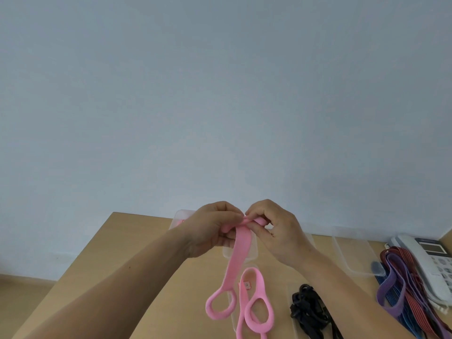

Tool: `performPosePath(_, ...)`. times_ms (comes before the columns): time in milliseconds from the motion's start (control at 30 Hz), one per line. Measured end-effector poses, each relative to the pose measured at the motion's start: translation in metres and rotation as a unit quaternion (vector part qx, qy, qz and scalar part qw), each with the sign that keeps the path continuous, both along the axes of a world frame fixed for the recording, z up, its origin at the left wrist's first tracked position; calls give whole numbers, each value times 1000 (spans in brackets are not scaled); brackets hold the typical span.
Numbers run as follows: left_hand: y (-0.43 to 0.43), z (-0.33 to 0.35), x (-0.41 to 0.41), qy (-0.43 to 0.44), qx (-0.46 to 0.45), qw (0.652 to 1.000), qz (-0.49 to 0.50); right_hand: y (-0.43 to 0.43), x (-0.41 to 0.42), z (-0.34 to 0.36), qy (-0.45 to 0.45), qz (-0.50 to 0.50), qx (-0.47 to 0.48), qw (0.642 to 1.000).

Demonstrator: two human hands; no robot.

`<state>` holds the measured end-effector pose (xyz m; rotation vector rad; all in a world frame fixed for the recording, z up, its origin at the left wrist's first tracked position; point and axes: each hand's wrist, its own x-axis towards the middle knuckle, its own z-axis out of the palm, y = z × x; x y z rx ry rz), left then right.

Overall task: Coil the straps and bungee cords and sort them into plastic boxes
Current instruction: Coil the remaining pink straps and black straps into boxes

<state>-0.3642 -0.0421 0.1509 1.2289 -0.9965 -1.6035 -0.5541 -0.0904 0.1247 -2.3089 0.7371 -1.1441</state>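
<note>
A pink looped strap (238, 255) hangs above the wooden table (156, 285). My left hand (212, 228) and my right hand (276, 231) both pinch its top end, held close together, where the strap is folded over. Its lower loops dangle down to the table by a clear plastic box (232, 311). A second clear box (252, 253) is half hidden behind my hands. Black straps (305, 311) lie in another clear box at the lower right.
An empty clear box (354, 253) stands at the right. Beside it lies a pile of purple, red and blue bungee cords (406, 289), partly over a white desk phone (430, 258). A pale wall rises behind the table; its left edge drops to the floor.
</note>
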Motion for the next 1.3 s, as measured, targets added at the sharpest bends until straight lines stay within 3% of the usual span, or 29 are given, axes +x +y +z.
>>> performPosePath(67, 0, -1, 0, 0, -14, 1000, 17, 1, 0, 0, -30, 10, 99, 995)
performPosePath(167, 0, -2, 1, -22, -60, 997, 37, 2, -1, 6, -89, 50, 270, 957)
performPosePath(367, -2, -4, -1, -103, -152, 982, 46, 1, 3, 12, -74, 38, 371, 925)
performPosePath(500, 0, -5, -5, -72, -144, 986, 45, 1, -2, 13, -90, 43, 359, 928)
performPosePath(633, 0, 1, -2, 5, -70, 997, 17, 3, -6, 15, -104, 40, 322, 940)
performPosePath(867, 4, 7, 1, -13, -11, 998, -54, 11, -7, 12, -100, 55, 273, 955)
performPosePath(1033, 6, 4, -1, 5, -18, 995, -95, 12, -8, 13, -71, 49, 227, 970)
performPosePath(1200, 9, 0, -7, 21, -14, 999, -44, 12, -9, 9, -51, 32, 206, 977)
performPosePath(1300, 9, -2, -8, 25, -23, 999, -2, 13, -8, 7, -75, 34, 245, 966)
